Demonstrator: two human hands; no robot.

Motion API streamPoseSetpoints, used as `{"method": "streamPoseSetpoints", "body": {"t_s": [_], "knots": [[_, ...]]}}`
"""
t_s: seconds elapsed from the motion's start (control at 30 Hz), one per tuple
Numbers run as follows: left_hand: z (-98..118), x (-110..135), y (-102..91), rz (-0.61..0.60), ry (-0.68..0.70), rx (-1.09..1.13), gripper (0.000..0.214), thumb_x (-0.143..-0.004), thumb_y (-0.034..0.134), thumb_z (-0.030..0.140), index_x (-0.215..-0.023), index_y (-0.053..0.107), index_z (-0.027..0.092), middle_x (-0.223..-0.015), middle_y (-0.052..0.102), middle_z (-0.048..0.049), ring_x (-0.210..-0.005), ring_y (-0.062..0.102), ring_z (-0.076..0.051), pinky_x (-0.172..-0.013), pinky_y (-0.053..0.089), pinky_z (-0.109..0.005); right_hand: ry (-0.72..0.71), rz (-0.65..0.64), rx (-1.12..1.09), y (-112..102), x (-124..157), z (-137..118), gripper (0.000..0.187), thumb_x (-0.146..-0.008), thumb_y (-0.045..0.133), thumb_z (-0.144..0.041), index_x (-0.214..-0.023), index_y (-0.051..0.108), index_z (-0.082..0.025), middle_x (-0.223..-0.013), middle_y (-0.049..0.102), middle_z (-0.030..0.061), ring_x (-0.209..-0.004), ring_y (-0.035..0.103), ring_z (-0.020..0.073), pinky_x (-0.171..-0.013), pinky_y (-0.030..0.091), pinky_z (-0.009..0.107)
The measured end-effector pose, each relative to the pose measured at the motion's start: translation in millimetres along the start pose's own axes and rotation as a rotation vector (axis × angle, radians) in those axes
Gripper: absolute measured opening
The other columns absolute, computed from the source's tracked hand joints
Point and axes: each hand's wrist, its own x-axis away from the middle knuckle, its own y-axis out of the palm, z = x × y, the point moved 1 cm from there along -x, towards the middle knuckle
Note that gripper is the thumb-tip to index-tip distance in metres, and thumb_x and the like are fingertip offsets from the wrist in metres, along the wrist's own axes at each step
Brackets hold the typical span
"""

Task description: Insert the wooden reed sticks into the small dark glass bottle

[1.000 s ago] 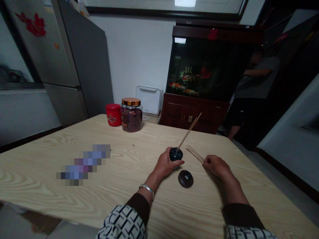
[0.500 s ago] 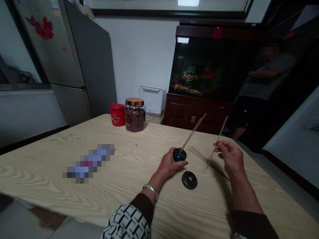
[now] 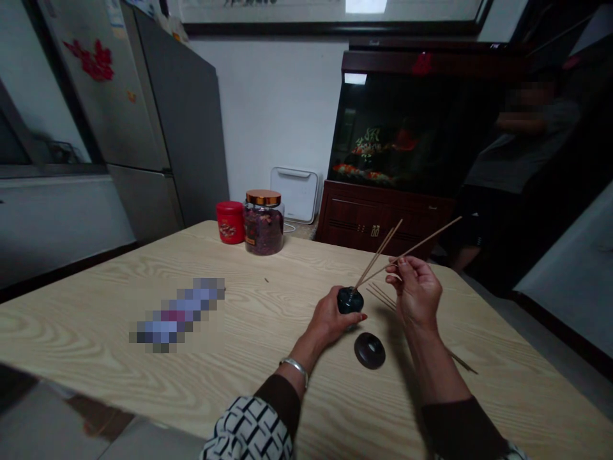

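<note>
My left hand is wrapped round a small dark glossy incense holder on the table. A few thin brown sticks stand tilted in its top. Between thumb and fingers, my right hand pinches one incense stick. This stick slants, its lower end at the holder's top; whether it has entered the opening I cannot tell. Several more sticks lie on the table, partly hidden behind my right hand and forearm. A dark round disc with a hole in its middle lies just in front of the holder.
On the wooden table, a red canister and a copper-lidded jar stand at the back. A blurred-out bluish packet lies to the left. A fish tank and a person are beyond the table.
My right hand has moved left towards the holder, tilting its stick from steep to slanting so the lower end meets the holder's top. My left hand keeps its grip. The view has shifted slightly.
</note>
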Motion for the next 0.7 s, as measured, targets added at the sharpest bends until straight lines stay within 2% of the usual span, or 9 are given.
{"method": "streamPoseSetpoints", "body": {"t_s": [0.17, 0.3, 0.43, 0.5, 0.57, 0.63, 0.7], "knots": [[0, 0, 0.0, -0.005, 0.022, 0.001, 0.063, -0.064, 0.084, 0.045, -0.116, 0.059, 0.020, -0.100, 0.070, -0.0049, -0.090, 0.064, -0.021, -0.078, 0.048, -0.028, 0.005, -0.068, 0.081, 2, 6, 14, 0.028, -0.074, 0.077, -0.039, -0.085, 0.064, -0.017, -0.083, 0.070, 0.0026, -0.066, 0.064, 0.0109, -0.050, 0.052, 0.019], [-1, -1, 0.8, -0.002, 0.021, -0.013, 0.064, -0.063, 0.084, 0.046, -0.116, 0.059, 0.019, -0.098, 0.070, -0.0051, -0.088, 0.064, -0.021, -0.075, 0.048, -0.028, 0.086, -0.139, 0.149, 5, 16, 24, 0.030, -0.073, 0.077, -0.041, -0.085, 0.063, -0.018, -0.080, 0.069, 0.0016, -0.067, 0.065, 0.0126, -0.050, 0.054, 0.021], [-2, -1, 1.2, -0.006, 0.018, -0.019, 0.063, -0.064, 0.084, 0.044, -0.116, 0.059, 0.019, -0.099, 0.070, -0.0051, -0.090, 0.064, -0.021, -0.077, 0.048, -0.028, 0.150, -0.219, 0.246, -2, 15, 27, 0.036, -0.072, 0.075, -0.048, -0.084, 0.063, -0.017, -0.083, 0.069, 0.0037, -0.064, 0.064, 0.0133, -0.046, 0.048, 0.021], [-2, -1, 1.1, -0.006, 0.019, -0.012, 0.063, -0.064, 0.084, 0.044, -0.117, 0.058, 0.019, -0.100, 0.070, -0.0051, -0.091, 0.064, -0.021, -0.078, 0.048, -0.028, 0.139, -0.210, 0.342, -20, 5, 26, 0.038, -0.076, 0.069, -0.053, -0.086, 0.063, -0.017, -0.084, 0.069, 0.0042, -0.061, 0.062, 0.0132, -0.045, 0.045, 0.022], [-2, -1, 0.9, -0.008, 0.020, -0.004, 0.063, -0.065, 0.084, 0.043, -0.117, 0.058, 0.019, -0.101, 0.069, -0.0048, -0.091, 0.064, -0.021, -0.079, 0.047, -0.029, 0.088, -0.175, 0.563, -49, -10, 24, 0.035, -0.081, 0.063, -0.053, -0.087, 0.063, -0.019, -0.081, 0.068, 0.0036, -0.060, 0.061, 0.0139, -0.050, 0.044, 0.024], [-2, 0, 0.7, -0.011, 0.016, 0.003, 0.062, -0.065, 0.083, 0.042, -0.117, 0.058, 0.019, -0.100, 0.070, -0.0046, -0.091, 0.064, -0.021, -0.079, 0.047, -0.029, 0.022, -0.202, 0.959, -82, -22, 23, 0.025, -0.082, 0.062, -0.045, -0.084, 0.065, -0.020, -0.079, 0.069, 0.0043, -0.065, 0.063, 0.0162, -0.060, 0.046, 0.028], [-1, 0, 0.4, -0.010, 0.004, 0.006, 0.062, -0.065, 0.084, 0.042, -0.117, 0.059, 0.019, -0.100, 0.070, -0.0045, -0.091, 0.064, -0.021, -0.079, 0.048, -0.029, 0.048, -0.278, 1.331, -110, -29, 24, 0.018, -0.081, 0.061, -0.038, -0.082, 0.068, -0.022, -0.085, 0.071, 0.0064, -0.076, 0.065, 0.0203, -0.064, 0.043, 0.030]]}}
